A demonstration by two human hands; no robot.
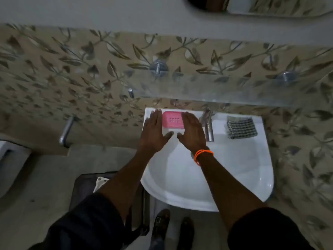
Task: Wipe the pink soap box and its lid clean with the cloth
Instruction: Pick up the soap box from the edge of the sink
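Observation:
The pink soap box [173, 120], with small holes in its top, sits on the back left ledge of the white sink [234, 168]. My left hand [154, 131] lies just left of the box, fingers straight. On the box's right side is my right hand [191, 131], also flat, its fingers overlapping the box's right edge. Neither hand holds anything. The folded checked cloth [241, 127] lies on the sink's back right ledge, apart from both hands. I cannot make out a separate lid.
A chrome tap [208, 123] stands between the soap box and the cloth. A glass shelf [198, 83] on metal brackets juts from the leaf-patterned wall above the sink. Another tap [65, 130] sticks out of the wall at the left. A dark bin [86, 186] stands below.

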